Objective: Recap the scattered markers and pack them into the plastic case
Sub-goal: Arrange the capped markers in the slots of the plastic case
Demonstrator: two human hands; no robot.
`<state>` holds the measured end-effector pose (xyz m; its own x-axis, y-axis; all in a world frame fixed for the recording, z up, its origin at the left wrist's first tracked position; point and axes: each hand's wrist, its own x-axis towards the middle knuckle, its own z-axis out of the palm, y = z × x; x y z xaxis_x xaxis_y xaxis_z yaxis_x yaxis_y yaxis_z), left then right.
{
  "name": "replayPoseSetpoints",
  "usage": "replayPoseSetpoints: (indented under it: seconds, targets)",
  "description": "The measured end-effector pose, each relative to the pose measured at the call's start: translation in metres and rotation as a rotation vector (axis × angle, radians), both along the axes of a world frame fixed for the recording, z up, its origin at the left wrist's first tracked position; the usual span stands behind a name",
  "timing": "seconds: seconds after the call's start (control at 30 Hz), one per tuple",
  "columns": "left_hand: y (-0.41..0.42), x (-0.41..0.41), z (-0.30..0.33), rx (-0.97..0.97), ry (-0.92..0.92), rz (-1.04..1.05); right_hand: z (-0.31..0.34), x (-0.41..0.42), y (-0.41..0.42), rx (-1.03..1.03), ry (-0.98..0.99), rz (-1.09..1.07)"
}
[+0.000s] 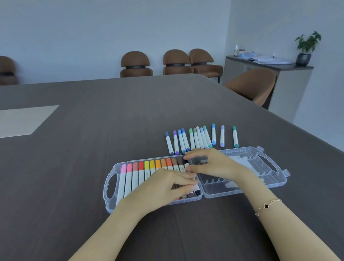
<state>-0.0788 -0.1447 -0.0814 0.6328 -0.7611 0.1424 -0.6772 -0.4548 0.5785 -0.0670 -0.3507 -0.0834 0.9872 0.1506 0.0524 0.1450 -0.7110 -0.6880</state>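
Two bare forearms reach in from the bottom edge over the dark wood-grain bench [65, 188], the right one wearing a thin gold bracelet [268, 206] at the wrist. Both hands meet over the hinge of a clear plastic case [278, 183] that lies opened flat, its two halves side by side, each with a moulded handle at the outer end.

The left hand [163, 186] lies palm down across the left half, fingers stretched out flat and pressing on the lower ends of the packed markers [141, 173], a tight row running from pink through red, yellow and orange to brown and black near the hinge. The right hand [212, 164] sits over the inner end of the right half; its thumb and forefinger appear to pinch a dark marker [199, 160] at the end of the row, though motion blur leaves the grip itself unclear. Most of the right half shows only its ridged holders.

Just beyond the case, a row of loose markers [198, 139] lies on the bench, capped in blues, purples, greens and grey; three at the right end lie apart from the rest.

Brown chairs [135, 65] stand along the far edge, and a potted plant [307, 46] sits on a sideboard [291, 84] at right.
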Motion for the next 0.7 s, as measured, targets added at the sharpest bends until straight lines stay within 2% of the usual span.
replayPoseSetpoints:
  seconds: [0.23,0.5,0.7]
  targets:
    - [-0.002,-0.002,-0.003,0.055,-0.059,-0.019,0.000,-0.002,0.003,-0.034,-0.017,0.005]
    - [0.004,-0.001,-0.003,0.028,-0.012,-0.025,-0.001,-0.005,0.008,-0.035,-0.018,0.005]
    - [0.042,0.003,0.000,-0.031,0.069,0.039,0.005,0.003,0.041,-0.072,-0.018,0.083]
